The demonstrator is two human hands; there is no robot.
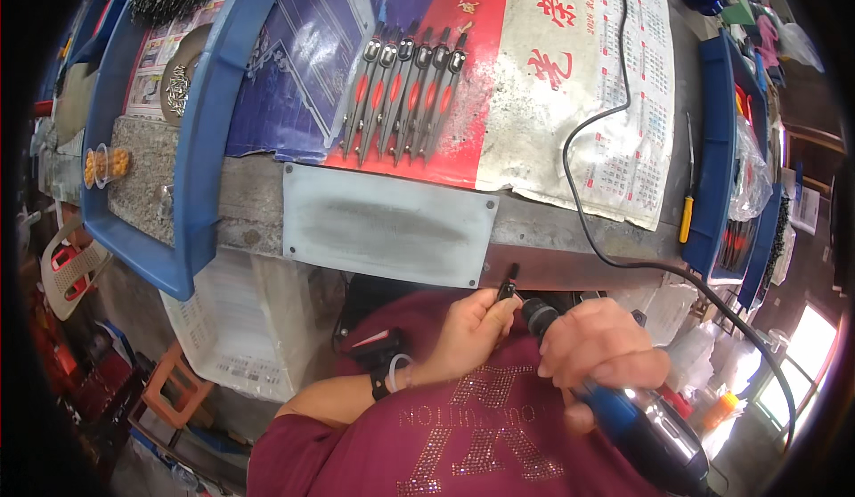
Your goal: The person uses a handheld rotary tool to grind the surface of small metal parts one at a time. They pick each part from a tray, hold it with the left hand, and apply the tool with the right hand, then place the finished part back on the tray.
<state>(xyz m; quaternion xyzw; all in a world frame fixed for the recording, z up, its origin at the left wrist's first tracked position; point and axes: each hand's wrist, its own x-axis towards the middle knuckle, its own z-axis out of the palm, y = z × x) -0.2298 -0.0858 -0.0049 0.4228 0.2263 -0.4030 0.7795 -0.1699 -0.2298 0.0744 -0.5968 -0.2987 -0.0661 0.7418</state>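
Note:
My left hand (pixel 474 329) is closed, pinching a small black piece (pixel 509 281) upright between thumb and fingers, close to the bench's front edge; its lower part is hidden by the fingers. My right hand (pixel 598 350) is wrapped round a blue and black electric screwdriver (pixel 655 435). The driver's black chuck (pixel 538 313) points at the piece, and its tip is right beside my left fingers. Beyond them on the bench lies a neat row of several black-and-red drawing compasses (pixel 401 96), points toward me.
A grey metal plate (pixel 387 225) is fixed at the bench's front edge. The driver's black cable (pixel 570 154) runs over the calendar sheet (pixel 534 158). Left stands a blue tray (pixel 198 141) with small parts; right, blue bins (pixel 720 158) and a yellow-handled screwdriver (pixel 687 216).

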